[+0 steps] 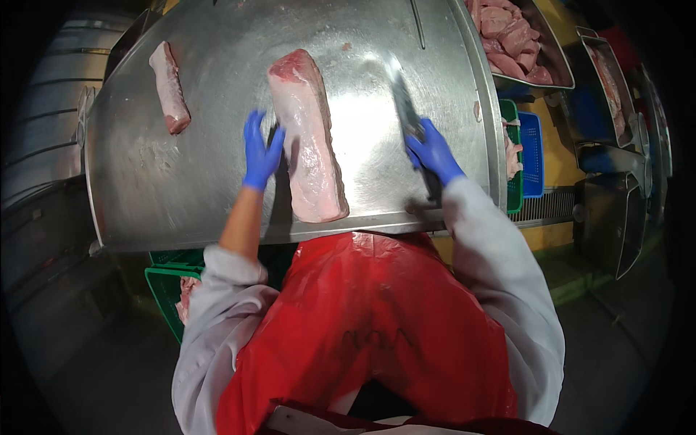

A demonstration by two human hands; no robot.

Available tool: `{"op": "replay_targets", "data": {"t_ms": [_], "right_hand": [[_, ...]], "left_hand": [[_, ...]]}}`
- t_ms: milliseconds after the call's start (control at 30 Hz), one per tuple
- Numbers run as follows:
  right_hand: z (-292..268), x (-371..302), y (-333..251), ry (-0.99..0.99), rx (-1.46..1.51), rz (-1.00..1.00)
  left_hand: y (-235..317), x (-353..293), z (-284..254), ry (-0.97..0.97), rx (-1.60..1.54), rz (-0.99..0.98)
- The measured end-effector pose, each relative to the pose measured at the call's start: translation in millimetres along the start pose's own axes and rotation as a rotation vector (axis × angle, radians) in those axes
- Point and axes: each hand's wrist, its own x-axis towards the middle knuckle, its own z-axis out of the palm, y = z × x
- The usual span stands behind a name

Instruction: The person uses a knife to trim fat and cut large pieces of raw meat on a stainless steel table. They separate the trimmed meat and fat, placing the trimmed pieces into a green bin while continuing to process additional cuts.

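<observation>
A long slab of pork loin, pale with fat and redder at its far end, lies lengthwise on the steel table in front of me. My left hand, in a blue glove, is just left of the slab with its fingers apart, holding nothing; whether its fingertips touch the meat I cannot tell. To the right of the slab, my blue-gloved right hand grips a knife. Its blade points away from me, slightly blurred, and a dark handle end shows below the hand.
A narrower strip of meat lies at the table's far left. Beyond the right edge are a metal bin of meat pieces, a green crate and a blue crate. Another green crate stands below the table's near left edge.
</observation>
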Motion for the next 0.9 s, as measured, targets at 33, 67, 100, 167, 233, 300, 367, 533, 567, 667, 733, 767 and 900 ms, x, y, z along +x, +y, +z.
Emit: {"op": "replay_targets", "data": {"t_ms": [33, 67, 100, 167, 233, 300, 367, 533, 567, 667, 733, 767, 900], "right_hand": [[14, 24, -20, -0.060, 0.022, -0.030], [31, 49, -41, -0.113, -0.067, -0.013], [45, 82, -41, -0.153, -0.077, -0.079], [71, 137, -52, -0.141, -0.235, -0.155], [93, 170, -75, -0.202, -0.191, -0.118], [107, 203, -80, -0.261, -0.220, -0.161], [121, 218, -96, -0.336, -0.312, -0.147], [129, 257, -75, -0.283, -0.264, -0.333], [132, 248, -76, -0.288, -0.365, -0.290], [126, 172, -80, -0.328, -0.549, -0.170], [119, 123, -63, -0.375, -0.525, -0.143], [118, 112, -50, -0.365, -0.520, -0.151], [131, 143, -57, -0.305, -0.652, -0.162]], "left_hand": [[8, 36, 17, -0.100, -0.018, 0.062], [1, 53, 43, -0.146, 0.108, 0.093], [-5, 59, 64, -0.195, 0.231, 0.126], [0, 69, 79, -0.195, 0.260, 0.114], [4, 74, 82, -0.198, 0.273, 0.103], [7, 73, 78, -0.202, 0.273, 0.096], [8, 71, 74, -0.185, 0.282, 0.073], [11, 79, 86, -0.184, 0.259, 0.076], [9, 76, 84, -0.170, 0.255, 0.061], [6, 70, 81, -0.132, 0.259, 0.014], [4, 66, 78, -0.119, 0.260, -0.005], [4, 67, 81, -0.125, 0.252, 0.003], [2, 81, 88, -0.130, 0.286, 0.011]]}}
